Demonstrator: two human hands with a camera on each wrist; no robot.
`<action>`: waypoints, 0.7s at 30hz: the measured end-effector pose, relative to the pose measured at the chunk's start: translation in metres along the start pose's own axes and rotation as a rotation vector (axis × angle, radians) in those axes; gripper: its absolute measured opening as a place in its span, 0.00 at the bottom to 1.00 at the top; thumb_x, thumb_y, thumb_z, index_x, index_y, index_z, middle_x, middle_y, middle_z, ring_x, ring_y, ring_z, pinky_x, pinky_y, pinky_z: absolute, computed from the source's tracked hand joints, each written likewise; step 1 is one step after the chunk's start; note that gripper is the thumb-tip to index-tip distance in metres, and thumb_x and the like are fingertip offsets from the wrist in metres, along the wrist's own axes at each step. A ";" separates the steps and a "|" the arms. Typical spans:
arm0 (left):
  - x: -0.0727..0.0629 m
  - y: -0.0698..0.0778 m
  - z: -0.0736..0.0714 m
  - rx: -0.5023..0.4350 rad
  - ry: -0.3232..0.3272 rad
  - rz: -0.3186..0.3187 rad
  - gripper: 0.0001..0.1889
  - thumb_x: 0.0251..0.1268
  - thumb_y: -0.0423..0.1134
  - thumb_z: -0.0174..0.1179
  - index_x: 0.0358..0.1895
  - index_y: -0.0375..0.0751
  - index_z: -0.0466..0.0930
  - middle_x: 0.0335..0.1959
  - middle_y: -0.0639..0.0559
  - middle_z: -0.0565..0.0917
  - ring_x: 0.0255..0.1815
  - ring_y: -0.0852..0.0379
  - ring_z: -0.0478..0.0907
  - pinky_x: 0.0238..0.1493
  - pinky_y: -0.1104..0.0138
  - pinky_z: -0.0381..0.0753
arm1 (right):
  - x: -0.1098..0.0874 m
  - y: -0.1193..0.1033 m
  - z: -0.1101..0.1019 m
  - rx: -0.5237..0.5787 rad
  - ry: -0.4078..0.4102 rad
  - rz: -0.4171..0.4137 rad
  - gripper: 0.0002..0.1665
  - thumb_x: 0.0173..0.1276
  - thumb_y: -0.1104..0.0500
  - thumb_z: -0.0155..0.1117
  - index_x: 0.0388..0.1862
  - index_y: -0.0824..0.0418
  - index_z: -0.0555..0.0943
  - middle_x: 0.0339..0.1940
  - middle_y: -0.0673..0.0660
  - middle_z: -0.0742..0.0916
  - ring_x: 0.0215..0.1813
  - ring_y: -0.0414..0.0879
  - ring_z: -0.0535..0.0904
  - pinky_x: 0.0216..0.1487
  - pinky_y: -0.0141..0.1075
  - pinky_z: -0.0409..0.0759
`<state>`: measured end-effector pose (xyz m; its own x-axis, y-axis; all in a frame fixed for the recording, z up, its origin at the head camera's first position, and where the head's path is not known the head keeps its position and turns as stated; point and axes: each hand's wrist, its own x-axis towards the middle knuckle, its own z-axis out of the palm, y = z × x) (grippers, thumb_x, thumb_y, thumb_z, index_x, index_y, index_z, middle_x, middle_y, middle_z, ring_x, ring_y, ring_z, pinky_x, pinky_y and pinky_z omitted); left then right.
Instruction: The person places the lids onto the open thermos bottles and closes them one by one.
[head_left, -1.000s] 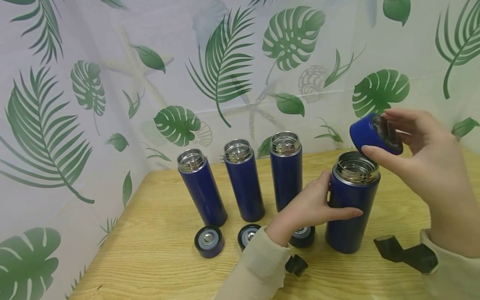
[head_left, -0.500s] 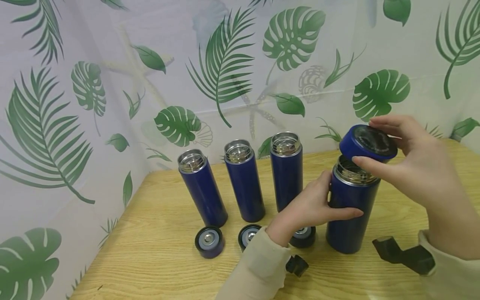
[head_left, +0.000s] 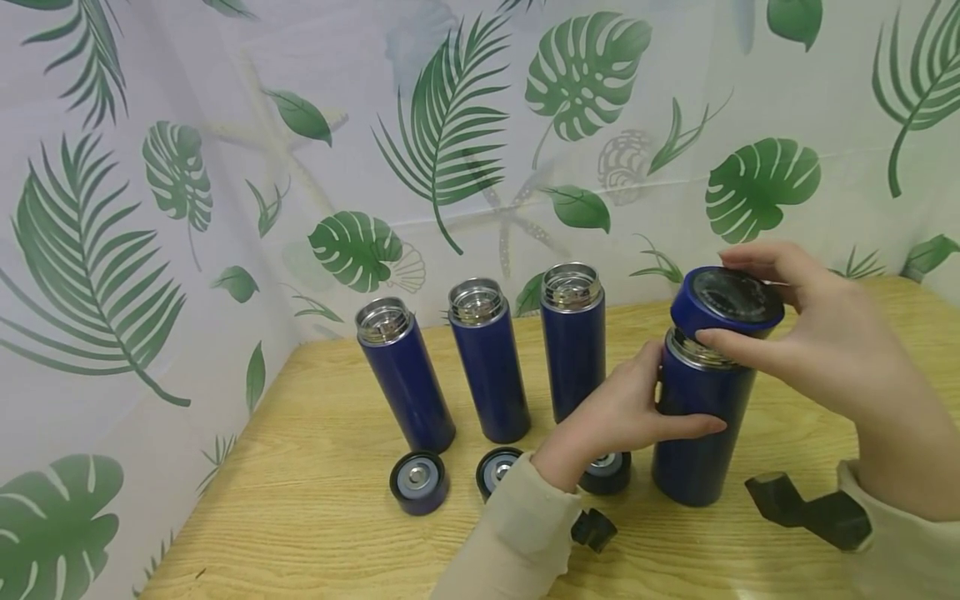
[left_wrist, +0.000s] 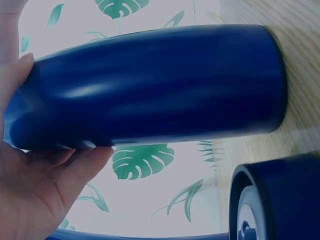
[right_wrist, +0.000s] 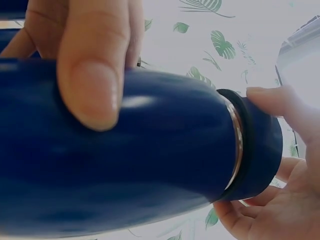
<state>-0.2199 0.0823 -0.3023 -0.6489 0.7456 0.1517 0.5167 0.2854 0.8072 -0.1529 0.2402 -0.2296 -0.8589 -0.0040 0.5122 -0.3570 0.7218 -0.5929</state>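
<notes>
My left hand (head_left: 626,408) grips a dark blue vacuum flask (head_left: 697,442) around its upper body; the flask stands upright on the table. My right hand (head_left: 825,333) pinches a blue lid (head_left: 723,300) by its sides, dark top facing up. In the head view the lid sits slightly tilted over the flask's steel neck, some threads still showing below it. The right wrist view has the lid (right_wrist: 260,145) at the mouth, with a thin strip of metal beside its black rim. Fingers and thumb of the left hand (left_wrist: 45,185) wrap the flask body (left_wrist: 160,85) in the left wrist view.
Three open blue flasks (head_left: 491,375) stand in a row to the left. In front of them upturned lids, one at the far left (head_left: 418,482), lie on the wooden table (head_left: 300,533). Black straps (head_left: 813,508) show near both sleeves. A leaf-print cloth (head_left: 465,108) hangs behind.
My right hand has brought the lid down and left onto the mouth of the flask, levelling it from a steep tilt. The left hand keeps its grip in place.
</notes>
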 end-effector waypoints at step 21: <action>-0.002 0.001 0.000 0.021 0.014 0.003 0.35 0.49 0.45 0.66 0.60 0.50 0.56 0.48 0.60 0.72 0.45 0.70 0.70 0.46 0.74 0.70 | 0.000 0.005 0.002 -0.038 -0.051 -0.099 0.39 0.42 0.61 0.75 0.55 0.63 0.69 0.47 0.62 0.76 0.44 0.56 0.71 0.38 0.31 0.61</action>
<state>-0.2176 0.0811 -0.3016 -0.6552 0.7378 0.1624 0.5303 0.2961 0.7944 -0.1556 0.2429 -0.2338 -0.8381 -0.1109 0.5341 -0.4275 0.7418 -0.5167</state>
